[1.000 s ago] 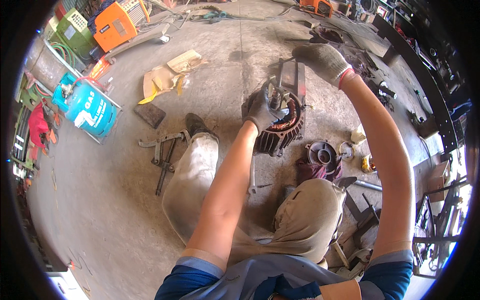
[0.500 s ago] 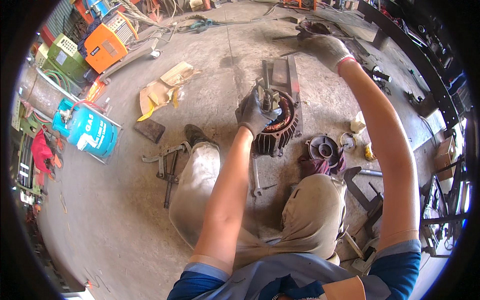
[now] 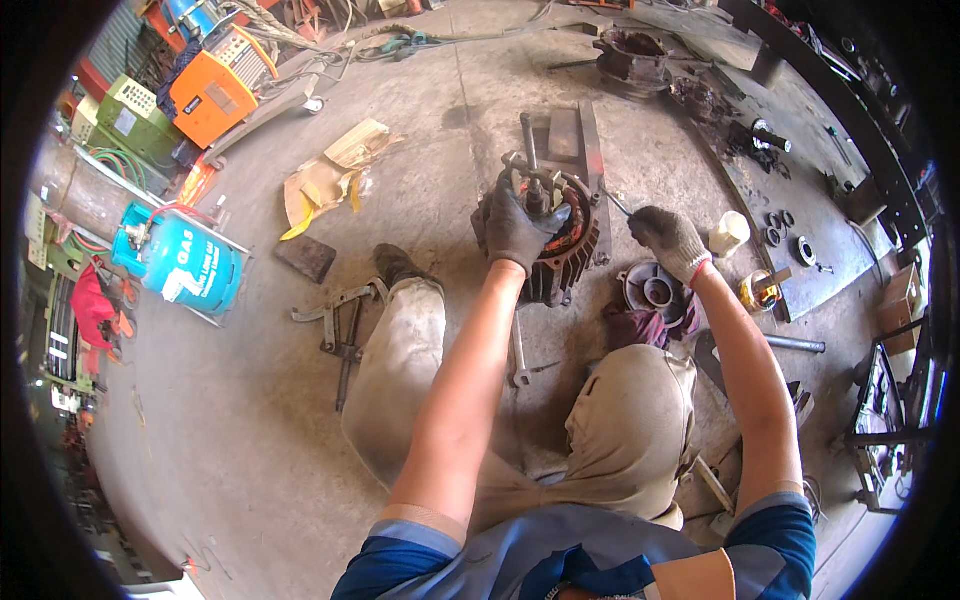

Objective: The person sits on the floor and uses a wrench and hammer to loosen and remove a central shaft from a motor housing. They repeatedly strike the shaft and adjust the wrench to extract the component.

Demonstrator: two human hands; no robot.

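Note:
In front of my knees stands an electric motor housing (image 3: 565, 280) with dark cooling fins; copper windings (image 3: 575, 225) show inside its open top. My left hand (image 3: 517, 230), in a dark work glove, is closed around a metal puller (image 3: 537, 195) at the shaft. The glove hides part of the puller. To the right of the motor, my right hand (image 3: 672, 240), in a grey-and-black glove, is closed on a thin metal rod (image 3: 618, 203). The rod points toward the motor's rim, and its held end is hidden. Below this hand lies a round end cover (image 3: 648, 290) on a purple rag (image 3: 640, 330).
An open-end wrench (image 3: 520, 360) and another puller (image 3: 345, 325) lie on the floor. A white cup (image 3: 729, 233) and an open tin (image 3: 762, 290) stand right. Several rings (image 3: 780, 225) rest on a metal plate. A blue gas cylinder (image 3: 190, 262) and an orange welder (image 3: 208, 95) are left.
My right hand has come back from the rusty part at the far right to beside the motor, now with the thin rod. My left hand stays at the puller, shifted slightly.

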